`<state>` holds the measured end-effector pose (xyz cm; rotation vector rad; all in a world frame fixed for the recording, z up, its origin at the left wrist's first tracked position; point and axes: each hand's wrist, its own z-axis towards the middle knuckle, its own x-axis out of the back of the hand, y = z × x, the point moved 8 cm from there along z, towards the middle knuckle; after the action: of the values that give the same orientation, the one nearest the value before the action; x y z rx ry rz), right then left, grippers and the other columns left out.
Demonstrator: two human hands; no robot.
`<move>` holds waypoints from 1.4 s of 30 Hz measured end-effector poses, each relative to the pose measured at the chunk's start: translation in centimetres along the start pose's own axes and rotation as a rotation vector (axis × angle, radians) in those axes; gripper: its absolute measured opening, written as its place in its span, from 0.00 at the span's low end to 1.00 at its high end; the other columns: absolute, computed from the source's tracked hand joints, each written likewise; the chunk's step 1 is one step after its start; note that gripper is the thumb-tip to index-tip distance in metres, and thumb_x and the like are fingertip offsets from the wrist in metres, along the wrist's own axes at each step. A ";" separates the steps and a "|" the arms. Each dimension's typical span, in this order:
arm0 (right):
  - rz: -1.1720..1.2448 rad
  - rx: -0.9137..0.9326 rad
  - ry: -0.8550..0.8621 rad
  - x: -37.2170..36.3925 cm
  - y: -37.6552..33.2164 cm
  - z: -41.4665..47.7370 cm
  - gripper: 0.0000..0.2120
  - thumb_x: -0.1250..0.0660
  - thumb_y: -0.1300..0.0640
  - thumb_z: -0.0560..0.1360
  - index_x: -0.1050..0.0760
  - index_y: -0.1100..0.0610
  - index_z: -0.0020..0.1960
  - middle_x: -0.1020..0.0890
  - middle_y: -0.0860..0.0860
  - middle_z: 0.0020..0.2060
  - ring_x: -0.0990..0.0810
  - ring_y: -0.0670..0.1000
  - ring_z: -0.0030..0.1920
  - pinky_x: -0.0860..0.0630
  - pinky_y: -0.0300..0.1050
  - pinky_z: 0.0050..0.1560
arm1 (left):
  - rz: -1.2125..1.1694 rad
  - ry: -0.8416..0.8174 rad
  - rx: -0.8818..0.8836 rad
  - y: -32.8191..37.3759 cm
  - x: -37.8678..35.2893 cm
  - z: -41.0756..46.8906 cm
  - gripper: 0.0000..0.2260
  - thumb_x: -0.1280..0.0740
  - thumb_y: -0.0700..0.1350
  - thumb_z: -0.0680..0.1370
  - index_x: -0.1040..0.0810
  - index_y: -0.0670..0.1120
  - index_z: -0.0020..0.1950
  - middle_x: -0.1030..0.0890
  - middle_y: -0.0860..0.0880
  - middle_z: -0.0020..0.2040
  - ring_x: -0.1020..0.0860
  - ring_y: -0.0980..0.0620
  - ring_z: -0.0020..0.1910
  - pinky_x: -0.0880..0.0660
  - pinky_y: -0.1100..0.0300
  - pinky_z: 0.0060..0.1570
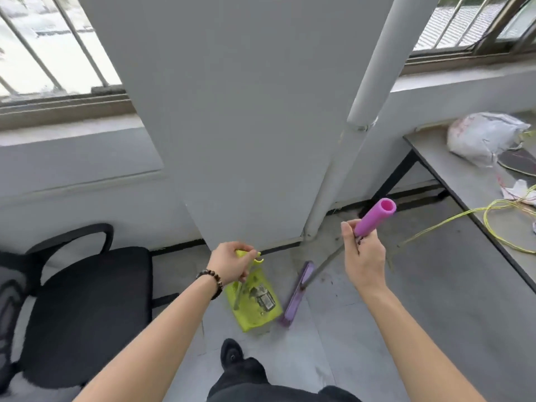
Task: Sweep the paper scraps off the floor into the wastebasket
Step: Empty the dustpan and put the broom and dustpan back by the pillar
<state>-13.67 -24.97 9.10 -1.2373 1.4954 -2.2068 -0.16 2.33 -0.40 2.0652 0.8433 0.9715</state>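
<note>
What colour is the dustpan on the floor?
Yellow-green dustpan, seen in the head view, held by the left hand.

- I see a grey pillar point(243, 111) dead ahead, with a white pipe point(374, 82) down its right side
- Barred windows point(49, 44) on both sides let in bright daylight
- Grey floor point(406, 300), dusty near the wall
- Black chair point(87, 309) at left
- Grey table point(464, 181) at right carries a white bag point(484, 137) and yellow cable point(493, 213)
</note>
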 end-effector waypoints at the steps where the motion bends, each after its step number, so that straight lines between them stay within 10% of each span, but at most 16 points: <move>1: -0.002 -0.017 0.019 -0.9 -0.6 0.6 0.09 0.40 0.47 0.82 0.27 0.52 0.49 0.26 0.45 0.34 0.25 0.47 0.37 0.27 0.43 0.44 | 0.086 -0.039 -0.015 0.2 0.7 1.5 0.04 0.29 0.49 0.76 0.20 0.51 0.43 0.19 0.44 0.27 0.22 0.48 0.25 0.17 0.52 0.37; 10: -0.109 -0.205 -0.194 -9.2 0.9 2.7 0.12 0.40 0.47 0.81 0.26 0.56 0.50 0.25 0.50 0.34 0.26 0.47 0.36 0.30 0.41 0.39 | 0.385 0.091 -0.019 -1.7 6.2 10.9 0.10 0.32 0.46 0.77 0.19 0.50 0.59 0.18 0.45 0.49 0.20 0.45 0.51 0.28 0.60 0.50; 16: -0.194 -0.145 -0.349 -11.3 1.4 3.8 0.08 0.40 0.49 0.81 0.29 0.53 0.56 0.24 0.46 0.39 0.24 0.43 0.38 0.29 0.39 0.41 | -0.112 0.316 0.242 -5.8 8.0 13.4 0.18 0.30 0.55 0.74 0.26 0.47 0.59 0.18 0.43 0.51 0.19 0.42 0.51 0.23 0.48 0.57; 33: -0.408 -0.037 -0.383 -12.3 0.8 8.0 0.14 0.42 0.44 0.81 0.33 0.56 0.51 0.27 0.47 0.30 0.25 0.51 0.31 0.32 0.44 0.34 | 0.044 -0.160 -0.065 7.7 2.5 21.6 0.17 0.32 0.39 0.79 0.28 0.43 0.67 0.22 0.43 0.53 0.19 0.44 0.51 0.21 0.49 0.56; 42: -0.581 0.027 -0.377 -14.1 -0.3 10.6 0.19 0.48 0.36 0.80 0.34 0.51 0.49 0.28 0.44 0.30 0.27 0.50 0.32 0.28 0.47 0.34 | 0.336 0.084 0.010 5.4 4.5 22.8 0.13 0.37 0.42 0.80 0.30 0.50 0.64 0.21 0.43 0.50 0.22 0.43 0.42 0.26 0.53 0.41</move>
<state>3.01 -23.82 3.43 -2.1445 1.0434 -2.1008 22.26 -4.16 -5.39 2.2318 0.5511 1.2408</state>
